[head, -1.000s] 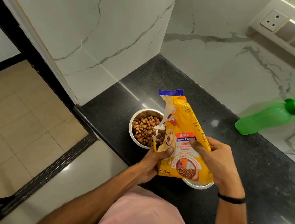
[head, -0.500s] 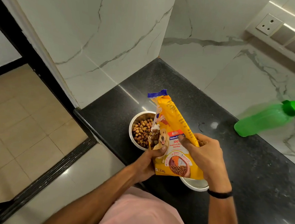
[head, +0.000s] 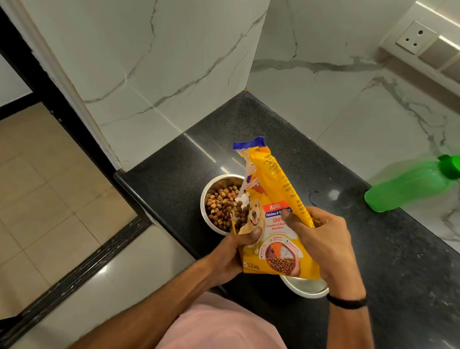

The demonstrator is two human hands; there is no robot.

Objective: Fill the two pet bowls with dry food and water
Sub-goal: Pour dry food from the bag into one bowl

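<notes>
Both of your hands are on the yellow dry-food bag, held up over the black worktop. Your left hand takes the bag's lower left edge, grip closed on it, thumb pressed across the printed dog on the front. Your right hand wraps the bag's right side about halfway up, grip closed on the pack, thumb on the front by the red label, fingers behind. A black band sits on that wrist. The bag stands nearly upright, leaning a little left, its torn blue-edged top above both grips. Just beyond your left grip, the steel bowl rests on the worktop with brown kibble in it; the bag's left edge overlaps its right rim from this view. Below your right grip, the second steel bowl shows only as a sliver of rim under the bag's bottom edge; you cannot tell its contents. Well off to the right of your right grip, the green bottle stands against the marble wall, cap on. A switch panel is mounted on the wall high above it. A pink garment fills the bottom of the view.
</notes>
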